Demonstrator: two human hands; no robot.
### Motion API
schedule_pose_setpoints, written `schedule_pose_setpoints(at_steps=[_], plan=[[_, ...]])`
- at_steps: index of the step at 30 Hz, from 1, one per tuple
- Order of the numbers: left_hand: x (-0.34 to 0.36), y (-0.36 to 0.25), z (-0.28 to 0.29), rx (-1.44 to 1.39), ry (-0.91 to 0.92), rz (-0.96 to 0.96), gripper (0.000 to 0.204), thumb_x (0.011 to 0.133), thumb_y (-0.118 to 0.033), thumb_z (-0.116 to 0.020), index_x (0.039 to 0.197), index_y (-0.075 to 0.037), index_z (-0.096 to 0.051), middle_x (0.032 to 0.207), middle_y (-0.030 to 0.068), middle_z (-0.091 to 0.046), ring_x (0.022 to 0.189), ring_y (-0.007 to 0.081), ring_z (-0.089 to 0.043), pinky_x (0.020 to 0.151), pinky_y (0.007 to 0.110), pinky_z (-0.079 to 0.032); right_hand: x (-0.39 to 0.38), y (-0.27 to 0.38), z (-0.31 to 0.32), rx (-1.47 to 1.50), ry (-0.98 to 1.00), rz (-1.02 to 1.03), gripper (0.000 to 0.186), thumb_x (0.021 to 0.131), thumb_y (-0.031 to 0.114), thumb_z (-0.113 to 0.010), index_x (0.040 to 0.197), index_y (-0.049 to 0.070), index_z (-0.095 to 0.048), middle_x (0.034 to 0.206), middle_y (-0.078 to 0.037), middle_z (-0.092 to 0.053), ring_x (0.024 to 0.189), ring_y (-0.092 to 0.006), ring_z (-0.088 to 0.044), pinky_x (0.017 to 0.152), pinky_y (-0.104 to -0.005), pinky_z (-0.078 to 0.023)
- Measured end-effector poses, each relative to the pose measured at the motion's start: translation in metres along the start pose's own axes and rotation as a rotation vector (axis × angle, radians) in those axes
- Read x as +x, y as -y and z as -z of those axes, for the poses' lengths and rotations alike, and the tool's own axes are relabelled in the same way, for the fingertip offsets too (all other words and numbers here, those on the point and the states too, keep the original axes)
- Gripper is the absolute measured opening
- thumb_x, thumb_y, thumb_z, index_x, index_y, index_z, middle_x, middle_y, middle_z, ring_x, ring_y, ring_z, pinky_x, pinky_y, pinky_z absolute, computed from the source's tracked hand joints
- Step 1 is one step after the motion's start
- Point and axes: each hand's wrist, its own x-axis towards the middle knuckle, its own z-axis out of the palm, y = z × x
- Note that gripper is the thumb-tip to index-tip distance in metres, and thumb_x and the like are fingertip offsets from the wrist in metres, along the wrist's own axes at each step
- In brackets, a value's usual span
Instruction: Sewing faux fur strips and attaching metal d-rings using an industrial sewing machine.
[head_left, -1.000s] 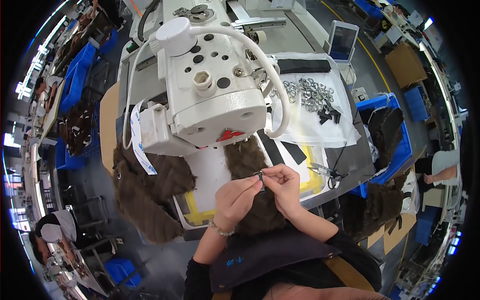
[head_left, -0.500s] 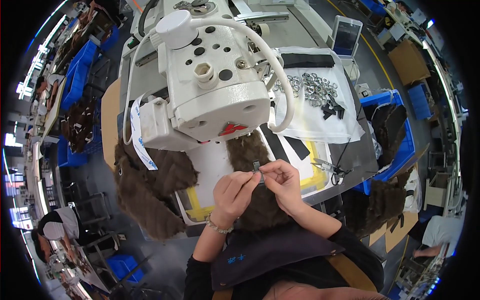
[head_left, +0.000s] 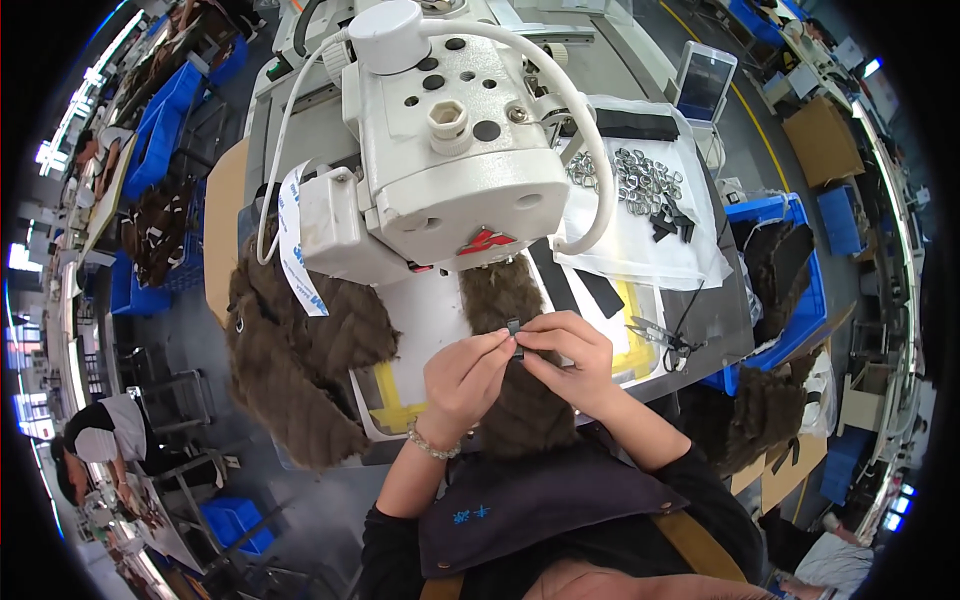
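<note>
Both hands meet over a strip of brown fur (head_left: 525,405) that runs toward me from under the white sewing machine (head_left: 465,190). A short dark strap piece (head_left: 515,327) stands up between my fingertips. My left hand (head_left: 466,385), with a beaded bracelet at the wrist, pinches it from the left. From the other side the thumb and fingers of my right hand (head_left: 572,362) are closed on the same piece. The fingertips hide part of it, and I cannot make out whether a metal ring sits on it.
Brown fur pieces (head_left: 300,370) lie to the left. On a white cloth at the right are several metal rings (head_left: 645,180) and short black straps (head_left: 672,218). Scissors (head_left: 665,338) rest near the table's right edge, beside a blue bin (head_left: 812,310) holding fur.
The view has shifted slightly, so the machine sits higher and further right. My hands still pinch the strap piece over the fur; the right fingers have straightened a little.
</note>
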Motion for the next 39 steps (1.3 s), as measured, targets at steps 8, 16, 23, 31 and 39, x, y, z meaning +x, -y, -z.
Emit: schedule_pose_setpoints(at_steps=[8,16,23,31,39], plan=[[-0.004,0.019,-0.001,-0.085,0.032,0.118,0.013,0.074,0.002,-0.072,0.083,-0.002,-0.064,0.089,0.0086,-0.069,0.071,0.0230,-0.067,0.061,0.030,-0.054,0.020,-0.016,-0.007,0.062,0.199,0.065,0.016,0.075,-0.003,-0.071,0.088,0.002,-0.063,0.095,-0.010,-0.065,0.077,-0.0243,-0.067,0.067,-0.0295,-0.055],[-0.004,0.042,-0.008,-0.074,0.196,0.324,0.022,0.076,-0.005,-0.072,0.095,-0.002,-0.064,0.094,0.0097,-0.065,0.083,0.0263,-0.063,0.072,0.035,-0.051,0.023,-0.037,-0.024,0.018,0.203,-0.098,0.019,0.077,-0.003,-0.068,0.093,0.000,-0.060,0.091,-0.012,-0.066,0.082,-0.0294,-0.066,0.070,-0.0335,-0.055],[0.002,0.054,-0.010,0.184,0.399,0.282,0.053,0.080,-0.027,-0.070,0.125,-0.005,-0.053,0.114,0.0145,-0.052,0.107,0.0343,-0.048,0.092,0.043,-0.038,0.037,-0.061,-0.032,-0.067,0.027,-0.083,0.012,0.076,-0.004,-0.067,0.085,-0.001,-0.060,0.096,-0.013,-0.067,0.084,-0.0310,-0.066,0.069,-0.0341,-0.053],[0.000,0.073,-0.017,0.301,0.398,0.242,0.064,0.080,-0.041,-0.070,0.126,-0.002,-0.049,0.110,0.0188,-0.050,0.100,0.0359,-0.047,0.086,0.045,-0.037,0.051,-0.064,-0.028,-0.120,0.109,-0.235,0.012,0.075,0.000,-0.070,0.087,0.000,-0.066,0.081,-0.013,-0.069,0.073,-0.0257,-0.068,0.065,-0.0315,-0.052],[0.000,0.079,-0.020,0.331,0.387,0.169,0.066,0.081,-0.044,-0.069,0.129,-0.003,-0.048,0.110,0.0183,-0.050,0.100,0.0370,-0.047,0.090,0.047,-0.035,0.051,-0.068,-0.022,-0.113,0.211,-0.180,0.012,0.076,0.002,-0.070,0.087,0.000,-0.067,0.080,-0.013,-0.069,0.074,-0.0260,-0.069,0.068,-0.0315,-0.054]])
